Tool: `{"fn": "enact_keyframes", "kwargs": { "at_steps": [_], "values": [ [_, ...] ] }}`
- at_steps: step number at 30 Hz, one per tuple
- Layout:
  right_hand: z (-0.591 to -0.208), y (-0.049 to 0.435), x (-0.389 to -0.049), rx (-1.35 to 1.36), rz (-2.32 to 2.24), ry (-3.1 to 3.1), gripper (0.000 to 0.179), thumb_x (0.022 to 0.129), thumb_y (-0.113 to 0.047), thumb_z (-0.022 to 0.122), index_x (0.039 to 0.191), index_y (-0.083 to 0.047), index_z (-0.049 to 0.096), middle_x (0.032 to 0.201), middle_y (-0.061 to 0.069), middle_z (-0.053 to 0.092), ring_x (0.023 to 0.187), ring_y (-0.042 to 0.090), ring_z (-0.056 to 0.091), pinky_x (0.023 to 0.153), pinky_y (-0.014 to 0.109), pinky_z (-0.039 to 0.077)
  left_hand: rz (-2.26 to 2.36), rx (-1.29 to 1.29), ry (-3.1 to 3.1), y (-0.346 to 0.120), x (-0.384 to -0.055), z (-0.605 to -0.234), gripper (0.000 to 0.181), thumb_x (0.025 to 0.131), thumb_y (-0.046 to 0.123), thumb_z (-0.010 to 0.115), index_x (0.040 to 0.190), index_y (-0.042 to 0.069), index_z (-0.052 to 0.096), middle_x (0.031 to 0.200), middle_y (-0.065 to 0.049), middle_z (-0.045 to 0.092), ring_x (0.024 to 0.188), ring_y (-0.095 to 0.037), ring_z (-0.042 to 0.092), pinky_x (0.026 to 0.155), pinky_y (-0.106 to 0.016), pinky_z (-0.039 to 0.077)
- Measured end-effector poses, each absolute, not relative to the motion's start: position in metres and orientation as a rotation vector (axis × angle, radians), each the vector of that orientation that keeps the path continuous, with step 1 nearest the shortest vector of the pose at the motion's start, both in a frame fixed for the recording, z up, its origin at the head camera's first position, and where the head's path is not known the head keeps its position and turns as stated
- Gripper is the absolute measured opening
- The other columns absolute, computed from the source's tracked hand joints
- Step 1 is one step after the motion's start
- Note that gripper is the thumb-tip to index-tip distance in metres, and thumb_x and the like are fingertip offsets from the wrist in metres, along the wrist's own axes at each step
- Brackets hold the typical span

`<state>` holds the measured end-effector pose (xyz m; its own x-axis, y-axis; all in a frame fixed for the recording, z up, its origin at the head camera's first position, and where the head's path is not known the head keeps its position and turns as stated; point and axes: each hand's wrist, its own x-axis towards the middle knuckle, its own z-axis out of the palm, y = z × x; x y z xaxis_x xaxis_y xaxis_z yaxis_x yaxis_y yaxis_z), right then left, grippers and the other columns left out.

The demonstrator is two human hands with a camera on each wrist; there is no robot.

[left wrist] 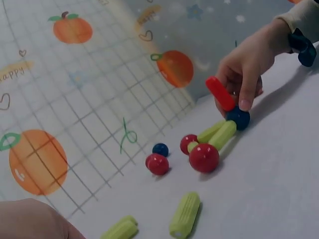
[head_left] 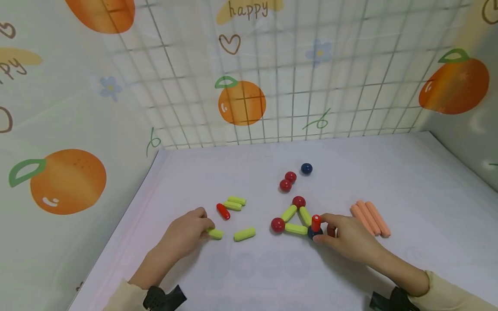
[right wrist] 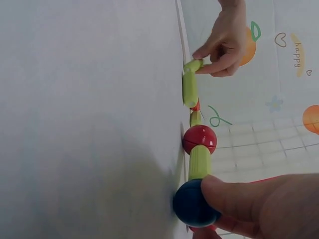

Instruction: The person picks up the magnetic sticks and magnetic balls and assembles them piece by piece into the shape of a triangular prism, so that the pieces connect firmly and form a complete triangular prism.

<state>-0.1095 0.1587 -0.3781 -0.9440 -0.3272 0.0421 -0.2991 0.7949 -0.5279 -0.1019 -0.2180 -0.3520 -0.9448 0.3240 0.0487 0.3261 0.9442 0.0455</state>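
My left hand (head_left: 188, 232) pinches one end of a yellow-green rod (head_left: 215, 233) at the left of the table. A second yellow-green rod (head_left: 244, 234) lies just right of it. On the table sits a triangle of three yellow-green rods joined by balls: a red ball (head_left: 278, 225) at left, a red ball (head_left: 298, 201) at the back and a dark blue ball (right wrist: 195, 203) at right. A short red rod (head_left: 316, 223) stands up from that blue ball. With thumb and fingers my right hand (head_left: 352, 236) grips the blue ball; its far fingers are partly hidden.
Two loose red balls (head_left: 285, 185) and a blue ball (head_left: 306, 168) lie behind the triangle. Several orange rods (head_left: 371, 218) are beyond my right hand. A red rod (head_left: 223, 211) and two yellow-green rods (head_left: 232, 205) lie past my left hand. A patterned curtain (head_left: 194, 108) hangs behind.
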Motion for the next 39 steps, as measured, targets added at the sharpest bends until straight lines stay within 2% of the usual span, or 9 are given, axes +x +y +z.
{"fn": "enact_keyframes", "kwargs": {
  "at_steps": [8, 14, 21, 30, 39],
  "values": [
    [-0.379, 0.16, -0.11, -0.514, -0.863, 2.922, 0.026, 0.08, -0.033, 0.08, 0.095, -0.017, 0.065, 0.069, -0.007, 0.056, 0.056, 0.007, 0.044, 0.049, 0.021, 0.035, -0.237, -0.3, -3.205, -0.24, -0.105, -0.364, 0.024, 0.075, 0.017, 0.084, 0.098, 0.019, 0.076, 0.093, 0.003, 0.058, 0.077, -0.009, 0.052, 0.069, -0.028, 0.047],
    [-0.379, 0.162, -0.111, -0.51, -0.86, 2.924, 0.025, 0.081, -0.031, 0.079, 0.095, -0.017, 0.065, 0.068, -0.008, 0.055, 0.054, 0.006, 0.044, 0.049, 0.02, 0.035, -0.415, -0.276, -3.201, -0.259, -0.107, -0.369, 0.024, 0.074, 0.022, 0.084, 0.097, 0.019, 0.076, 0.095, 0.003, 0.06, 0.084, -0.011, 0.057, 0.075, -0.032, 0.048],
    [-0.377, 0.16, -0.114, -0.534, -0.876, 2.899, 0.028, 0.081, -0.031, 0.078, 0.101, -0.016, 0.065, 0.069, -0.007, 0.055, 0.055, 0.006, 0.044, 0.048, 0.021, 0.035, -0.545, -0.258, -3.174, -0.268, -0.108, -0.374, 0.024, 0.075, 0.023, 0.084, 0.097, 0.019, 0.075, 0.092, 0.004, 0.06, 0.087, -0.011, 0.055, 0.076, -0.032, 0.047],
    [-0.379, 0.16, -0.113, -0.54, -0.867, 2.908, 0.028, 0.081, -0.032, 0.079, 0.101, -0.016, 0.065, 0.069, -0.008, 0.055, 0.055, 0.006, 0.044, 0.048, 0.02, 0.035, -0.804, -0.17, -3.112, -0.267, -0.108, -0.376, 0.019, 0.076, 0.014, 0.083, 0.093, 0.015, 0.074, 0.079, 0.002, 0.056, 0.074, -0.012, 0.048, 0.063, -0.023, 0.04],
    [-0.38, 0.161, -0.112, -0.547, -0.869, 2.921, 0.027, 0.081, -0.032, 0.079, 0.098, -0.016, 0.065, 0.068, -0.008, 0.055, 0.054, 0.005, 0.043, 0.048, 0.02, 0.035, -1.172, -0.16, -3.009, -0.244, -0.107, -0.374, 0.022, 0.079, 0.019, 0.082, 0.095, 0.016, 0.069, 0.077, 0.003, 0.058, 0.065, -0.008, 0.046, 0.055, -0.02, 0.037]
  ]
}}
